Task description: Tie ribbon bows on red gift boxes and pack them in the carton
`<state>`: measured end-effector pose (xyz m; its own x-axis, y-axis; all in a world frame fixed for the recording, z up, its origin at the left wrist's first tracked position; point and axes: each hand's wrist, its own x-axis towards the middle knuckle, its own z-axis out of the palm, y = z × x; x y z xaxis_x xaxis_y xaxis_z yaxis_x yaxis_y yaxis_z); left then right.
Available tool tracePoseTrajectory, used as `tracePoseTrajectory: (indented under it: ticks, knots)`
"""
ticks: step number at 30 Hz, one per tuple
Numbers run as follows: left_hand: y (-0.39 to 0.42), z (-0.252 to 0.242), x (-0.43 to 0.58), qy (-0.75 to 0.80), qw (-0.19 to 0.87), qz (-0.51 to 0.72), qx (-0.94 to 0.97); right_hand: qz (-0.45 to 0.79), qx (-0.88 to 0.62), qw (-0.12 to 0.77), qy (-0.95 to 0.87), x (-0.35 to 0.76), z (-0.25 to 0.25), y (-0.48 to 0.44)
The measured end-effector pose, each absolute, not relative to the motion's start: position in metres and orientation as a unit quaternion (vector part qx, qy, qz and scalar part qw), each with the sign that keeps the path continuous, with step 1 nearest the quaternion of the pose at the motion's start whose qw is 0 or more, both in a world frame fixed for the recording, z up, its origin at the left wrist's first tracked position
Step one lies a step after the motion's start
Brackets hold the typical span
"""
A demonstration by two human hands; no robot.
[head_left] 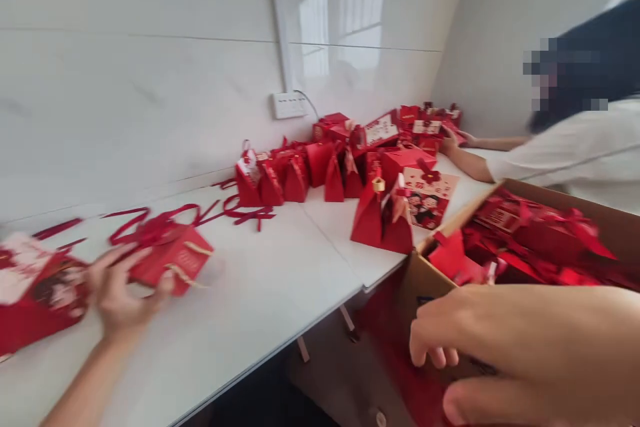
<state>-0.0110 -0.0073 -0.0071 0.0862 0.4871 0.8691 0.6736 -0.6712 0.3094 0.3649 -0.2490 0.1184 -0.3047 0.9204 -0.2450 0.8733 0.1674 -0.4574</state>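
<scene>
At the left of the table, my left hand (117, 293) is closed round a small red gift box (173, 260) with a dark red ribbon bow and a cream cord. Close beside that hand stands a larger red and pink printed gift box (35, 320), cut off by the frame edge. My right hand (530, 347) is near the camera at the lower right, in front of the cardboard box (430, 280). Its fingers curl loosely, the thumb is apart from them, and nothing shows between them. Red gift boxes and ribbons (540, 233) fill the cardboard box.
Rows of red gift boxes (295, 173) stand along the wall. Two pointed ones (380, 220) are near the table edge. Loose dark red ribbons (255, 213) lie on the white table (270, 293). At the far right, a person (580, 140) reaches to the boxes. A power strip (289, 105) is on the wall.
</scene>
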Motion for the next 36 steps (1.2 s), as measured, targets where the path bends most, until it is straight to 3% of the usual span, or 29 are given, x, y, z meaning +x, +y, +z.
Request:
tracePoseTrajectory:
  ticks: [2, 4, 6, 10, 13, 16, 20, 23, 27, 30, 33, 36]
  knots:
    - [-0.008, -0.011, -0.024, -0.337, 0.171, -0.555, -0.741, 0.257, -0.541, 0.006, -0.801, 0.332, 0.115, -0.218]
    - [-0.005, -0.016, -0.02, -0.328, 0.174, -0.534, -0.759, 0.233, -0.508, -0.018, -0.829, 0.302, 0.111, -0.178]
    - [0.0, -0.019, -0.01, -0.339, 0.152, -0.511, -0.776, 0.197, -0.49, 0.014, -0.849, 0.275, 0.105, -0.129]
    - [0.004, -0.028, -0.007, -0.328, 0.099, -0.498, -0.797, 0.179, -0.487, 0.246, -0.819, 0.223, 0.078, -0.036]
    - [0.0, -0.035, -0.014, -0.302, 0.006, -0.549, -0.779, 0.247, -0.488, 0.444, -0.71, 0.193, 0.039, 0.006]
    - [-0.002, -0.037, -0.017, -0.339, -0.15, -0.617, -0.694, 0.335, -0.489, 0.526, -0.611, 0.18, -0.002, 0.021]
    - [0.0, -0.031, -0.012, -0.439, -0.347, -0.574, -0.598, 0.415, -0.488, 0.487, -0.594, 0.183, -0.03, 0.018]
    - [-0.001, -0.026, -0.009, -0.431, -0.414, -0.553, -0.58, 0.399, -0.518, 0.469, -0.594, 0.193, -0.029, 0.02]
    - [-0.002, -0.02, -0.012, -0.435, -0.406, -0.614, -0.518, 0.346, -0.59, 0.466, -0.561, 0.21, -0.02, 0.031]
    - [-0.003, -0.017, -0.012, -0.443, -0.398, -0.625, -0.505, 0.381, -0.58, 0.452, -0.56, 0.223, -0.011, 0.03]
    - [-0.005, -0.017, -0.007, -0.431, -0.392, -0.59, -0.559, 0.456, -0.468, 0.419, -0.631, 0.234, 0.005, 0.019]
    - [-0.009, -0.02, 0.0, -0.416, -0.394, -0.533, -0.623, 0.523, -0.335, 0.326, -0.713, 0.241, 0.021, 0.006]
